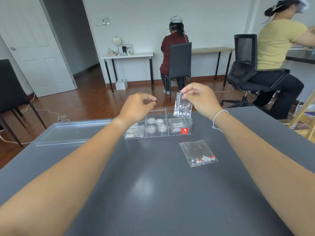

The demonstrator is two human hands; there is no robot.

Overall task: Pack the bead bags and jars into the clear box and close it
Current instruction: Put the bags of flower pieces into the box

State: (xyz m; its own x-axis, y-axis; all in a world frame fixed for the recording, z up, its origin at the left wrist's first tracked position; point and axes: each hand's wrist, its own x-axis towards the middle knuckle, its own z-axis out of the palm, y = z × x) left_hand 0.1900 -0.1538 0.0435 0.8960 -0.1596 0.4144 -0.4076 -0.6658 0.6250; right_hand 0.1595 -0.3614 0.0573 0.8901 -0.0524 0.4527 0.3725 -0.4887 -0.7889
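The right hand [197, 96] pinches a small bead bag [182, 106] by its top edge, above the clear box [158, 126] (right compartment); the left hand [138, 104] hovers loosely curled, holding nothing.

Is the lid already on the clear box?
No, the lid lies flat on the table to the left of the clear box, which stands open on top.

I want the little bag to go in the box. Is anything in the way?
Nothing visible blocks it. The right hand pinches the small bead bag above the clear box. The lid lies off to the left, so the box is open.
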